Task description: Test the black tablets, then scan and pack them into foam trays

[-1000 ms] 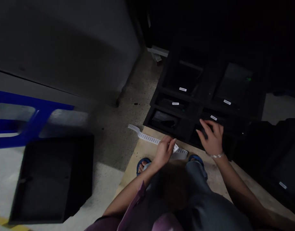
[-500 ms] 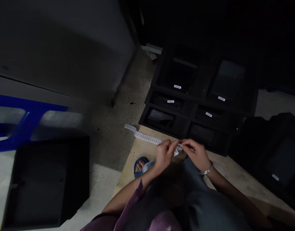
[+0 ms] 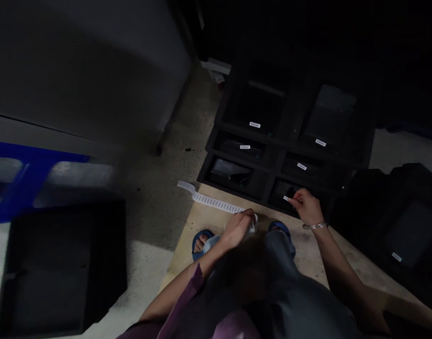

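A long white printed-label strip (image 3: 218, 204) is gripped by the left hand (image 3: 239, 227); a small white label (image 3: 286, 198) is pinched by the right hand (image 3: 308, 208).

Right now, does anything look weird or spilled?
Nothing looks spilled. A small dark scrap lies on the speckled grey floor, perhaps litter; the white printed paper strip oddly overhangs the pale wooden board.

A muted purple fabric top (image 3: 233, 326) is worn, its loose, pointed edge shown beside the left forearm (image 3: 173, 289). It is paired with faded blue-grey denim trousers (image 3: 304, 296) and dark blue open-toed sandals (image 3: 204, 232). The right wrist (image 3: 315, 220) is ringed by a thin, shiny silver bracelet (image 3: 315, 226).
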### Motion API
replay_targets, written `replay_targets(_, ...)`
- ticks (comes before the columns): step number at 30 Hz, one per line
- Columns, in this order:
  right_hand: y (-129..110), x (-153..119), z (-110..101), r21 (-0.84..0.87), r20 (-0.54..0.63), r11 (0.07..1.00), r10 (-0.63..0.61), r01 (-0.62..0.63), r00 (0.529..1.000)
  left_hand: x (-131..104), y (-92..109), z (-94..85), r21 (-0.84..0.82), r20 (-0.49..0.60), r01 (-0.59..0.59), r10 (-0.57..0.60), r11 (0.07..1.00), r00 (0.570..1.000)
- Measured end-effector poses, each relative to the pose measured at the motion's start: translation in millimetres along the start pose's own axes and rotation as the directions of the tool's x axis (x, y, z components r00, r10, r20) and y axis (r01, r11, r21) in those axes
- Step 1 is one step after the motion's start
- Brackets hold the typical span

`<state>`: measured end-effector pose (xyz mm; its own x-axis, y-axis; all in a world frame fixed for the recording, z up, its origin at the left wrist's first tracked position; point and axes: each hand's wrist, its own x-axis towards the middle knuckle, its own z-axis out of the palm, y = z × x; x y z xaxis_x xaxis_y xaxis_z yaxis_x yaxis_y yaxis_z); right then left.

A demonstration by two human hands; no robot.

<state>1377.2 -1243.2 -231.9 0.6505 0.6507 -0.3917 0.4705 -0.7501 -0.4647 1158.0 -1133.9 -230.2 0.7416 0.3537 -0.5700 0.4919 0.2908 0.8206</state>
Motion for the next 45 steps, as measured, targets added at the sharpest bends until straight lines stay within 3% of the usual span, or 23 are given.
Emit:
replay_targets(8,-4.0,2.1,-1.9,-0.224,0.047,0.973,0.067,-0.054,0.997,-7.5,-2.2,-12.0,-0.190,0.059,0.027,-0.016,0.981,0.998)
replay_targets(10,-3.1,1.1,-5.2,-0.307,0.034,0.947,0.114,-0.098,0.993,-8.9,-3.8,-12.9,-0.284,0.030,0.005,0.003,0.959,1.000)
replay_targets(13,-11.0,-4.7,-11.0,-0.414,-0.001,0.896,0.174,-0.159,0.985,-10.1,-4.8,-13.9,-0.358,-0.099,-0.070,0.036,0.931,0.994)
replay_targets(15,-27.4,-12.6,-10.1,-0.290,0.042,0.953,0.101,-0.084,0.994,-11.6,-3.9,-14.2,-0.350,-0.182,-0.121,0.060,0.929,0.982)
replay_targets(17,-51.6,-22.4,-2.9,0.064,0.211,0.996,-0.069,0.056,0.975,-14.0,-2.1,-14.3,-0.320,-0.246,-0.165,0.087,0.933,0.965)
replay_targets(19,-77.7,-31.4,9.2,0.412,0.378,0.908,-0.247,0.077,0.893,-16.9,-0.4,-14.8,-0.286,-0.296,-0.192,0.104,0.939,0.950)
replay_targets(20,-89.3,-34.8,15.9,0.495,0.431,0.867,-0.293,0.048,0.853,-18.4,0.1,-15.2,-0.271,-0.320,-0.198,0.106,0.942,0.941)
replay_targets(22,-107.1,-38.7,28.8,0.554,0.468,0.832,-0.316,0.004,0.826,-20.7,0.0,-16.8,-0.247,-0.372,-0.205,0.103,0.947,0.922)
replay_targets(25,-120.5,-39.3,42.8,0.561,0.453,0.828,-0.288,-0.018,0.844,-21.8,-4.0,-20.7,-0.234,-0.454,-0.195,0.071,0.952,0.888)
replay_targets(28,-126.2,-33.9,50.8,0.536,0.410,0.843,-0.309,0.047,0.858,-20.7,-11.4,-26.4,-0.251,-0.540,-0.167,0.005,0.953,0.842)
replay_targets(32,-130.7,-8.8,61.9,0.336,0.194,0.894,-0.373,0.295,0.907,-20.7,-22.2,-33.2,-0.262,-0.595,-0.138,-0.048,0.955,0.803)
replay_targets(34,-132.0,9.5,70.4,0.210,0.147,0.927,-0.345,0.311,0.927,-21.8,-26.3,-33.8,-0.284,-0.573,-0.118,-0.070,0.952,0.817)
replay_targets(38,-136.8,37.2,88.5,0.106,0.163,0.956,-0.288,0.274,0.944,-24.2,-30.1,-30.4,-0.297,-0.487,-0.085,-0.074,0.951,0.870)
replay_targets(45,-155.3,37.9,99.1,-0.139,0.133,0.968,-0.189,0.207,0.973,-24.3,-30.7,-31.7,-0.264,-0.444,-0.085,-0.043,0.961,0.895)
